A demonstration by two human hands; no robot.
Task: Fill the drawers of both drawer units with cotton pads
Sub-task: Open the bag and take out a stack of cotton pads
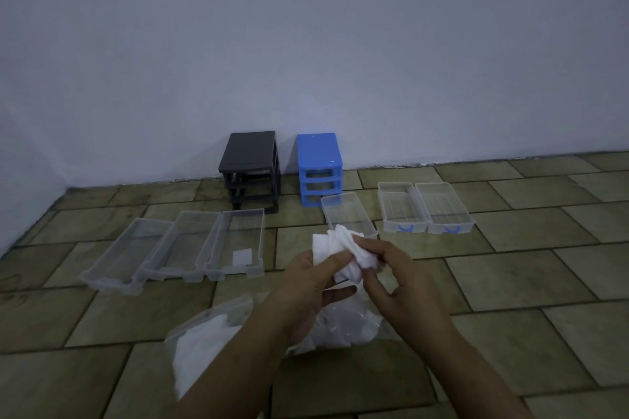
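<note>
Both hands — left hand [308,277], right hand [391,277] — pinch one loose wad of cotton pads [343,250]. The nearest drawer [347,214] lies just beyond. Risk: uneven grip — pads spill onto the floor [510,282].

Black plastic drawer frame [251,170] and blue plastic drawer frame [320,168] stand side by side against the wall [306,44], black leftward. Three clear plastic drawers [177,248] lie on the tiled floor [510,282] before the black frame; three more [425,207] lie before and right of the blue.
</note>
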